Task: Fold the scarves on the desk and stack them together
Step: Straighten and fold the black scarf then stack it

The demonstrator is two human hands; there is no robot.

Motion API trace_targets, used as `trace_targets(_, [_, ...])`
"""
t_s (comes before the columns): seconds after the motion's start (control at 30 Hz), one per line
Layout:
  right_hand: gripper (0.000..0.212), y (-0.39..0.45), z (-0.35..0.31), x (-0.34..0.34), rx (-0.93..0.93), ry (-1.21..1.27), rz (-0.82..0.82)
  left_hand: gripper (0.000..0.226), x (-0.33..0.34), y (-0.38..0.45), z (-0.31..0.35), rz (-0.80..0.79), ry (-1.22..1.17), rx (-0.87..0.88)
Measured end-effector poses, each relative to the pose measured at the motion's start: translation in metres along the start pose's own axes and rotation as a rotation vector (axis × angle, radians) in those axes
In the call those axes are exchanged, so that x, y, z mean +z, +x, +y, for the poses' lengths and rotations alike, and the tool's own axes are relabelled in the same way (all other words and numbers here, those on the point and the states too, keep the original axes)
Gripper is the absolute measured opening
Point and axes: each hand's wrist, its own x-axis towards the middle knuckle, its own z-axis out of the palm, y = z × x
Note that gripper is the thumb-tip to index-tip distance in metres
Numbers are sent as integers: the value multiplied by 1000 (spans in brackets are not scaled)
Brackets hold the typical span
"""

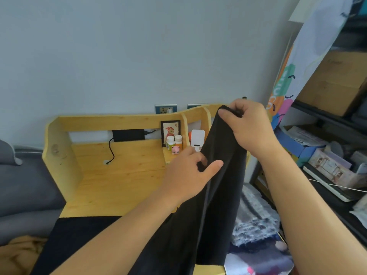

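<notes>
- One black scarf [216, 175] hangs lifted above the wooden desk [119, 175], its upper end raised near the desk's back rail and its lower length trailing down onto the dark cloth spread along the desk's near edge.
- Right hand [250, 126] holds the scarf's top corner, its grip pinched on the fabric between thumb and curled fingers.
- Left hand [188, 173] takes the scarf lower down on its left edge, its grip closed on a fold with the thumb [213, 167] lying across the front of the cloth.
- Both bare forearms reach in from the bottom of the view.
- Behind the scarf, in the desk's back compartments, stand two small white-capped bottles [174, 142], a pink toy figure [176, 150], a framed picture [170, 132] and a white phone stand [197, 138].
- A black power adapter [128, 135] sits at the back rail, its cable [111, 153] dropping to the desk surface.
- A blue-grey fringed cloth [256, 217] lies just right of the desk.
- A grey sofa [23, 185] is on the left, and cluttered shelves with cardboard boxes [337, 80] stand on the right.
</notes>
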Motion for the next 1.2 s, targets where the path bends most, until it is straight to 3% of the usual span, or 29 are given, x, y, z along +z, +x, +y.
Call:
trace_targets(0.17, [23, 0, -15, 10, -27, 35, -112, 72, -10, 7, -7, 10, -172, -31])
trace_targets(0.37, [21, 2, -30, 20, -6, 173, -167, 12, -16, 20, -7, 113, -379, -30])
trace_targets(0.47, [20, 9, -31, 22, -3, 205, -157, 17, -30, 19, -16, -14, -445, -133])
trace_targets(0.6, [24, 25, -28, 25, 58, 253, -80, 34, -41, -6, -40, -173, -216, -226])
trace_targets(0.8, [27, 46, -38, 55, 117, 305, 14, 39, -13, -74, -122, -155, 61, -514])
trace_targets(0.87, [22, 53, -49, 67, 127, 356, 43, 34, -1, -94, -135, -150, 45, -563])
trace_targets(0.97, [26, 67, -62, 83, 127, 415, 21, 25, 6, -107, -123, -65, -97, -520])
trace_targets(1.2, [24, 91, -95, 112, 62, 330, -94, 20, -32, -59, -87, 193, 111, -240])
